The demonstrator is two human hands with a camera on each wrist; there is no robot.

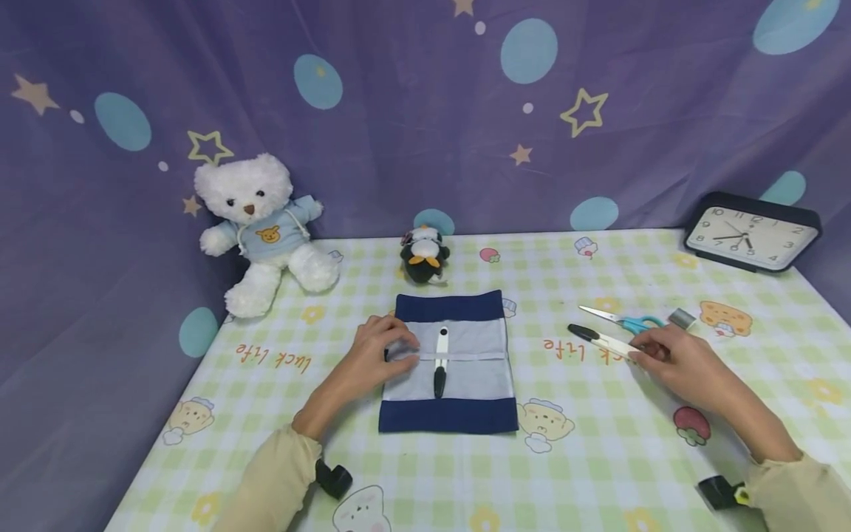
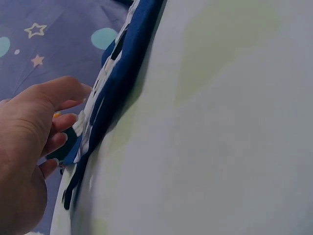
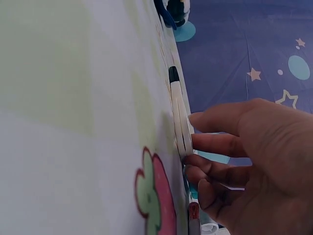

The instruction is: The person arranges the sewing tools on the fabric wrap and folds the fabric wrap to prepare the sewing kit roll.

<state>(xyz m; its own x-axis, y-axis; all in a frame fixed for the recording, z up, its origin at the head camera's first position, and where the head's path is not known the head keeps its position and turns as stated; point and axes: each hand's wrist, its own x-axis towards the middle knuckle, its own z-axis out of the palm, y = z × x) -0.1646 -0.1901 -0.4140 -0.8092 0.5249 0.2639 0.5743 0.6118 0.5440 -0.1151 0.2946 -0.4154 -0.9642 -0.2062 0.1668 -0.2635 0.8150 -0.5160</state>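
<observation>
A cloth piece with navy end bands and a pale grey middle (image 1: pixel 465 383) lies flat. A narrow pale strap (image 1: pixel 482 356) crosses it, over a slim white tool with a black end (image 1: pixel 442 349). My left hand (image 1: pixel 375 349) hovers at the cloth's left edge, thumb and forefinger apart with nothing between them; in the left wrist view its fingers (image 2: pixel 58 142) curve loosely beside the cloth. With thumb and forefinger my right hand (image 1: pixel 685 366) pinches the white end of a second such tool (image 1: pixel 610 343), whose black end points left. That tool's exact kind is unclear.
Blue-handled scissors (image 1: pixel 634 323) and a small grey cylinder (image 1: pixel 682 318) lie just beyond my right hand. A penguin toy (image 1: pixel 424 255) is behind the cloth, a white teddy bear (image 1: pixel 266 229) sits back left, and a black clock (image 1: pixel 751 233) stands back right.
</observation>
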